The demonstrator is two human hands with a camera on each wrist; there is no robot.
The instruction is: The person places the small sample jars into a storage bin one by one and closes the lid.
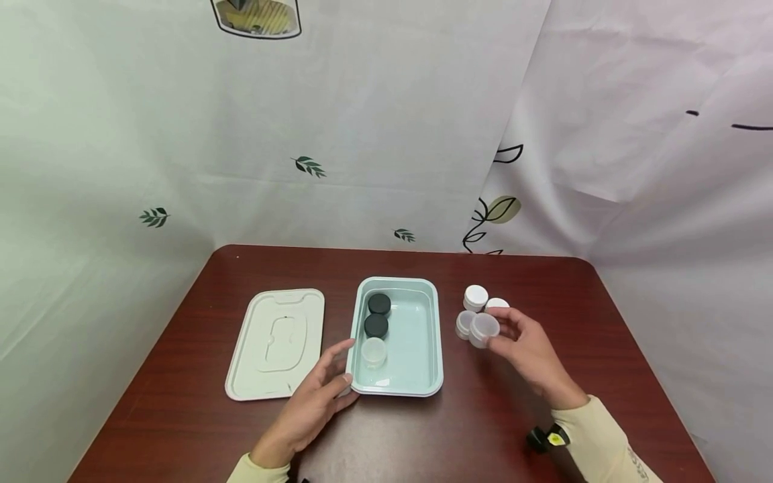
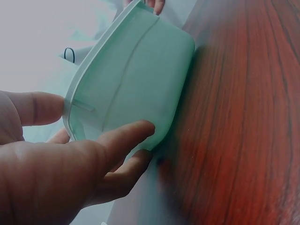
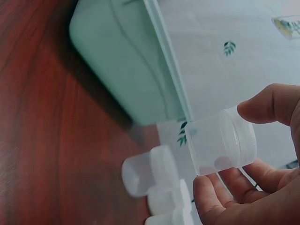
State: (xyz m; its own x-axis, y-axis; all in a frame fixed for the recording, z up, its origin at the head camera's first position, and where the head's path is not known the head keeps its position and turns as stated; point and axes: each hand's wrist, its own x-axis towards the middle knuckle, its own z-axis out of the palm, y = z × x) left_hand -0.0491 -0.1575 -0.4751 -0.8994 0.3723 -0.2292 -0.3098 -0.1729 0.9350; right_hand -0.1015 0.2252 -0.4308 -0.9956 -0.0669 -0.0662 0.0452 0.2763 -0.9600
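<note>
A pale mint tray [image 1: 430, 335] stands mid-table, holding two black-lidded jars [image 1: 378, 314] and one clear jar [image 1: 374, 351]. My left hand [image 1: 320, 396] rests at the tray's near left corner, its straight fingers touching the tray's wall [image 2: 136, 89]. My right hand [image 1: 525, 349] pinches a small clear lidded jar [image 1: 483, 329] between thumb and fingertips, lifted just right of the tray. In the right wrist view this clear jar [image 3: 220, 146] sits between my thumb and fingers. Other small jars [image 1: 476, 297] stand on the table beside it, also seen as white jars [image 3: 154, 171].
The tray's flat pale lid [image 1: 276, 342] lies on the dark red table [image 1: 386, 436] left of the tray. Printed white sheets hang behind and to both sides. A small black and yellow object [image 1: 546, 437] sits by my right sleeve.
</note>
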